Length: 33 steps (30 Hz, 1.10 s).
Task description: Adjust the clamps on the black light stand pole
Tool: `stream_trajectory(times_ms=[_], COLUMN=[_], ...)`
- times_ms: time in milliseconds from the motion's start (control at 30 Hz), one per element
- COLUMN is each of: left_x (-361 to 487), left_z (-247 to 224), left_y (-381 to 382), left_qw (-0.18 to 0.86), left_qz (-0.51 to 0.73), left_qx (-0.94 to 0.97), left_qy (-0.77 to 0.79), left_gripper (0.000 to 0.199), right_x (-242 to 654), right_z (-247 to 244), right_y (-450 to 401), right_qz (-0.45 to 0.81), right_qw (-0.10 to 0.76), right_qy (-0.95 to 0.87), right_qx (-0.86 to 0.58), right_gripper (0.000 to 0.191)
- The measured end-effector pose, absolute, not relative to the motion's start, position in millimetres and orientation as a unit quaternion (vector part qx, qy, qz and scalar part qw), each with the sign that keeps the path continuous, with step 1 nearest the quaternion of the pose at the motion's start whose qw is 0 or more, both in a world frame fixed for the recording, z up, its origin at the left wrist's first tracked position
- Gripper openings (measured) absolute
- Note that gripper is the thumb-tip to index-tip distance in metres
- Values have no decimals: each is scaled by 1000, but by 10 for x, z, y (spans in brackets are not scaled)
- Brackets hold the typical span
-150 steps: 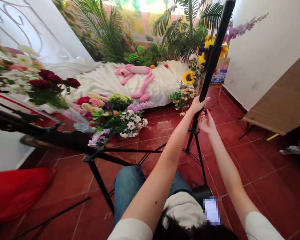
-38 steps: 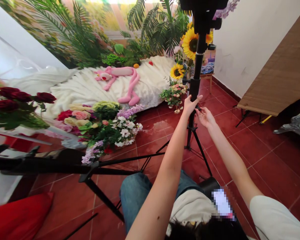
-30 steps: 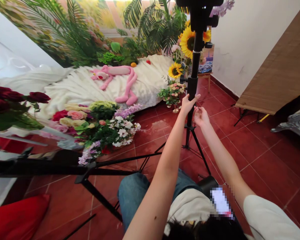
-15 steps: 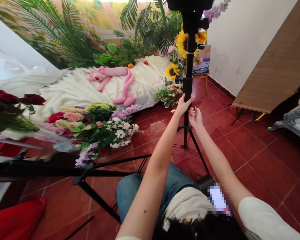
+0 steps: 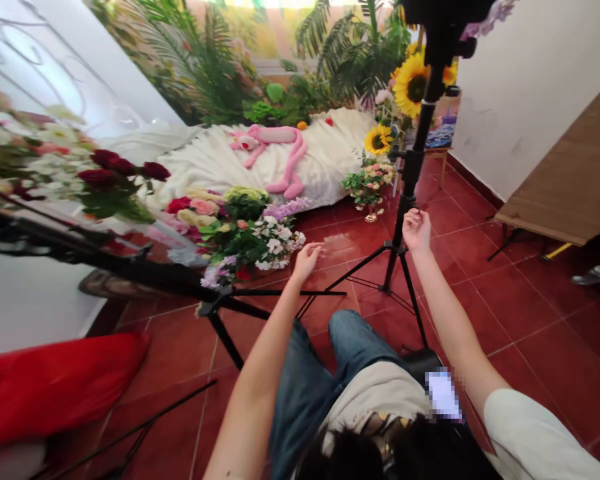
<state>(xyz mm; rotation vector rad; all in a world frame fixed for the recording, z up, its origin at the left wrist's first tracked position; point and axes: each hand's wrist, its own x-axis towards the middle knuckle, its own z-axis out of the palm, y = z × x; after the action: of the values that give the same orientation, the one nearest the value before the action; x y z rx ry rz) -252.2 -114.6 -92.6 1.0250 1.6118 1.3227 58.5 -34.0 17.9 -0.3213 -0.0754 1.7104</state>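
A black tripod stand (image 5: 416,150) rises in front of me, leaning slightly to the right, with a dark fixture (image 5: 445,30) at its top, cut by the frame edge. My right hand (image 5: 417,232) is closed at the lower part of the pole, its fingers pinching the small knob there, which they mostly hide. Off to the left of the stand, my left hand (image 5: 307,260) hangs in the air over the floor. Its fingers are loosely extended and nothing shows in them. The stand's legs (image 5: 416,293) spread out on the red tiles.
A second black stand (image 5: 170,283) slants across the left. Flower bunches (image 5: 250,230) lie beside a white-draped platform (image 5: 330,163) bearing a pink plush toy (image 5: 280,137). Sunflowers (image 5: 411,87) stand behind the pole. A brown board (image 5: 565,167) leans at right; red cloth (image 5: 65,380) lies at left.
My left hand has let go of the pole and moved left and down. My right hand stays at the knob. The view has turned left, and the stand now appears tilted.
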Motion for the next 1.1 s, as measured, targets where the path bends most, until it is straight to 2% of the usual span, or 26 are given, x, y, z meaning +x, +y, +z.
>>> stream_trajectory(times_ms=[133,267,433,633,700,900,1000,1100], left_x=[-3488,-4231,-4677,-4840,-4852,-4866,-4863,-4842], left_z=[-824,-556,-181,72,91,-57,-154,-196], left_y=[-1685,-2271,-2817,-2911,-2852,-2734,-2706,-2674], left_qw=[329,231,148,-20,-23,-10,-12,-19], left_qz=[545,574,580,607,614,588,611,648], left_qx=[338,291,274,275,298,302,312,310], left_qy=[693,729,753,745,731,751,728,695], left_gripper=[25,29,39,44,48,40,42,46], right_x=[483,191,-503,-1539,-1876,-2891,-3420,-3892], right_z=[60,-215,-457,-309,-215,95,261,380], right_y=[-473,-667,-876,-1177,-1276,-1507,-1582,-1634], right_qz=[750,774,828,886,896,860,816,782], right_qw=[654,620,517,371,314,182,164,186], right_qy=[35,40,-21,-125,-178,-399,-484,-525], right_qx=[-93,-124,-213,-249,-260,-262,-269,-279], right_gripper=[23,21,20,17,17,15,21,18])
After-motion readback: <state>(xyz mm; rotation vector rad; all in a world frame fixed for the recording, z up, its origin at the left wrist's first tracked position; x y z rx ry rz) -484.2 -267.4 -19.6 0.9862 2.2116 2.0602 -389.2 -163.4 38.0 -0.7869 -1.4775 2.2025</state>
